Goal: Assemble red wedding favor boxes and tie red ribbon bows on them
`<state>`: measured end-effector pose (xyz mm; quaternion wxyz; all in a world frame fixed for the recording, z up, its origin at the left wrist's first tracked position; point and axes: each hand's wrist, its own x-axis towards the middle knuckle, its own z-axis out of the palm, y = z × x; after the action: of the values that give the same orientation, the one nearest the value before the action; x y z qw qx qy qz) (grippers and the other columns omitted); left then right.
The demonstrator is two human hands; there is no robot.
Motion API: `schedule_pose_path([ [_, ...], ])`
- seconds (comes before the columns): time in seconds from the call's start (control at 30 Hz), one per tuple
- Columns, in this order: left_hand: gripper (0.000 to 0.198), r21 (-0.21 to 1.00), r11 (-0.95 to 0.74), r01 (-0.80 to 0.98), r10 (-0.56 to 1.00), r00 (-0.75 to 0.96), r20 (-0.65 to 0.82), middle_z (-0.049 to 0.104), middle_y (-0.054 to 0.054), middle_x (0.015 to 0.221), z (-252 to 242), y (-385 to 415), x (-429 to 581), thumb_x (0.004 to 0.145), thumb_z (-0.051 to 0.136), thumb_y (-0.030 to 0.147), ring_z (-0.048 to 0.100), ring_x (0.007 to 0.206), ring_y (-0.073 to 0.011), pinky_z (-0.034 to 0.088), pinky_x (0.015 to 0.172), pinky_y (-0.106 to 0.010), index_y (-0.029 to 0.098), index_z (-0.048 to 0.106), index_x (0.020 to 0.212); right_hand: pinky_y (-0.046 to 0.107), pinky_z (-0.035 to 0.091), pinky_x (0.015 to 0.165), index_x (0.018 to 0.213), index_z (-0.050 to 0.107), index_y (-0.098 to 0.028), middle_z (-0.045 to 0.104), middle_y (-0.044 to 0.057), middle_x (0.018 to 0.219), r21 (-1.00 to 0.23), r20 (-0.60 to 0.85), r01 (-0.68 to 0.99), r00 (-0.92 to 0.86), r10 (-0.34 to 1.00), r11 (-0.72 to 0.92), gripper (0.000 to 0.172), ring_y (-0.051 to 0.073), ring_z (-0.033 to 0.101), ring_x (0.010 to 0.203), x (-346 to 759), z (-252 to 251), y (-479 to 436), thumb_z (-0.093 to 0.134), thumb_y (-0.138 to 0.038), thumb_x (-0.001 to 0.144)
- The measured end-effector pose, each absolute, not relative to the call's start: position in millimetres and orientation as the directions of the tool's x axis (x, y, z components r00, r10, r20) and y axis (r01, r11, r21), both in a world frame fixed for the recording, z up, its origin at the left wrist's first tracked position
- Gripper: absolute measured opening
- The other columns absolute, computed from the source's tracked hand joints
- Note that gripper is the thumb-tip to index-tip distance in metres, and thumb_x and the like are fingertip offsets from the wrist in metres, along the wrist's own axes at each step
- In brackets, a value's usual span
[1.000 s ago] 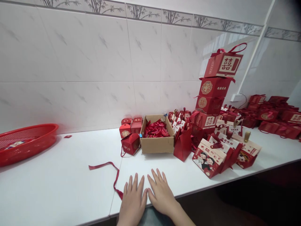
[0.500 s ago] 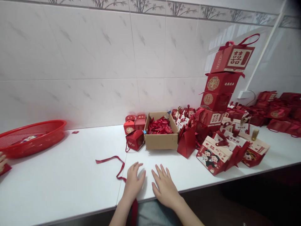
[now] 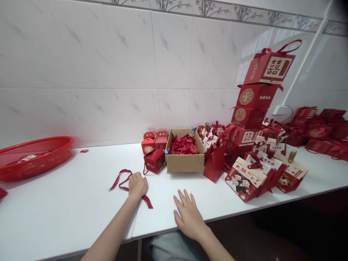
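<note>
Left hand [image 3: 137,185] clenched, knuckles up, fingers curled down on the red ribbon [image 3: 120,179] and pressed to the white counter [image 3: 67,203]. Ribbon loops flat on the counter just left of the fist. Short ribbon tail out from the wrist side, angled right and back toward the body. Right hand [image 3: 188,216] released, palm down, fingers spread flat on the counter, right of the left hand and nearer the counter edge, clear of the ribbon and apart from the fist. Just beyond the fist, not touching it: small red box [image 3: 155,161], sitting askew. Behind that, against the tiled wall: cluster of little red boxes [image 3: 152,142]. Beyond the gap between the two hands: open cardboard box [image 3: 185,164], touching the small red box on its left side and filled with loose ribbon pieces [image 3: 184,145]. Beyond the right hand and a little to its right: red paper bag [image 3: 214,167], upright, just beside the cardboard box. Farther right: illustrated boxes [image 3: 243,180] with cartoon figures, leaning on one another. Behind them: tower of red boxes [image 3: 255,98], the top one with a ribbon handle. Well to the left of the left hand, near the wall: red mesh basket [image 3: 38,159].
</note>
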<state>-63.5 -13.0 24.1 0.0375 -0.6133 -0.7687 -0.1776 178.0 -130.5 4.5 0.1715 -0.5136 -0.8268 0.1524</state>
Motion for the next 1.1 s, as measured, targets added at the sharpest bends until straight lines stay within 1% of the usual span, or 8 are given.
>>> schedule_pose_path([
  [0.2, 0.034, 0.193, 0.28, 0.94, 0.906, -0.325, 0.271, 0.049, -0.024, 0.113, 23.7, 3.6, -68.0, 0.087, 0.028, 0.023, 0.043, 0.109, -0.0373, 0.032, 0.088, -0.045, 0.004, 0.048, 0.107, 0.051, 0.01, 0.114, 0.143, 0.034, -0.018, 0.019, 0.01, 0.153, -0.43, 0.124, 0.799, -0.41, 0.903, 0.422, 0.053, 0.031, 0.008, 0.141, 177.9, 6.1, -130.2, 0.027, -0.04, 0.095],
  [0.4, 0.033, 0.173, 0.295, 0.94, 0.903, -0.334, 0.271, 0.049, -0.02, 0.113, 21.1, 17.1, -72.7, 0.087, 0.027, 0.023, 0.044, 0.108, -0.0376, 0.032, 0.087, -0.047, 0.009, 0.05, 0.107, 0.051, 0.01, 0.114, 0.143, 0.034, -0.019, 0.02, 0.01, 0.153, -0.445, 0.127, 0.791, -0.408, 0.904, 0.42, 0.053, 0.03, 0.009, 0.141, 177.7, 5.1, -129.6, 0.027, -0.04, 0.095],
  [0.53, 0.033, 0.177, 0.307, 0.935, 0.896, -0.347, 0.279, 0.049, -0.021, 0.113, 18.6, 27.7, -76.5, 0.087, 0.03, 0.024, 0.044, 0.108, -0.0378, 0.032, 0.086, -0.048, 0.01, 0.051, 0.107, 0.051, 0.011, 0.114, 0.143, 0.034, -0.019, 0.02, 0.009, 0.153, -0.453, 0.144, 0.784, -0.404, 0.903, 0.423, 0.053, 0.03, 0.01, 0.141, 177.6, 1.8, -128.9, 0.028, -0.04, 0.095],
  [0.63, 0.032, 0.192, 0.291, 0.937, 0.896, -0.338, 0.289, 0.05, -0.021, 0.113, 18.0, 32.2, -78.9, 0.086, 0.032, 0.025, 0.045, 0.107, -0.038, 0.034, 0.085, -0.049, 0.01, 0.053, 0.105, 0.051, 0.013, 0.114, 0.141, 0.037, -0.021, 0.023, 0.007, 0.152, -0.456, 0.177, 0.78, -0.394, 0.902, 0.43, 0.051, 0.03, 0.013, 0.141, 176.4, -1.7, -128.4, 0.031, -0.039, 0.094],
  [0.8, 0.026, 0.261, 0.193, 0.946, 0.912, -0.271, 0.307, 0.057, -0.019, 0.107, 20.3, 29.9, -85.0, 0.082, 0.038, 0.024, 0.049, 0.105, -0.0376, 0.038, 0.082, -0.048, 0.013, 0.056, 0.097, 0.052, 0.018, 0.113, 0.138, 0.043, -0.019, 0.03, 0.009, 0.149, -0.424, 0.208, 0.811, -0.346, 0.915, 0.403, 0.049, 0.03, 0.018, 0.14, 173.2, -5.6, -128.0, 0.036, -0.033, 0.092],
  [0.87, 0.023, 0.311, 0.127, 0.942, 0.921, -0.229, 0.315, 0.061, -0.016, 0.101, 22.0, 26.9, -88.1, 0.08, 0.04, 0.022, 0.053, 0.101, -0.0338, 0.041, 0.08, -0.044, 0.015, 0.057, 0.095, 0.053, 0.019, 0.112, 0.137, 0.043, -0.018, 0.031, 0.009, 0.149, -0.406, 0.208, 0.815, -0.358, 0.91, 0.414, 0.049, 0.03, 0.019, 0.14, 172.7, -6.2, -127.7, 0.038, -0.031, 0.091],
  [0.97, 0.023, 0.396, 0.019, 0.918, 0.917, -0.174, 0.358, 0.063, -0.011, 0.098, 24.1, 22.6, -90.8, 0.08, 0.04, 0.021, 0.059, 0.093, -0.0263, 0.044, 0.077, -0.037, 0.017, 0.054, 0.098, 0.054, 0.02, 0.112, 0.135, 0.046, -0.019, 0.032, 0.009, 0.149, -0.398, 0.216, 0.812, -0.369, 0.904, 0.427, 0.047, 0.031, 0.02, 0.139, 173.4, -5.9, -127.2, 0.039, -0.03, 0.09],
  [1.1, 0.02, 0.473, -0.133, 0.871, 0.894, -0.101, 0.437, 0.063, -0.007, 0.099, 24.6, 19.3, -90.4, 0.08, 0.041, 0.021, 0.059, 0.094, -0.0208, 0.046, 0.082, -0.033, 0.02, 0.053, 0.095, 0.055, 0.021, 0.111, 0.134, 0.047, -0.019, 0.033, 0.01, 0.148, -0.4, 0.232, 0.807, -0.37, 0.9, 0.435, 0.046, 0.032, 0.022, 0.139, 174.1, -6.0, -127.4, 0.039, -0.03, 0.09],
])
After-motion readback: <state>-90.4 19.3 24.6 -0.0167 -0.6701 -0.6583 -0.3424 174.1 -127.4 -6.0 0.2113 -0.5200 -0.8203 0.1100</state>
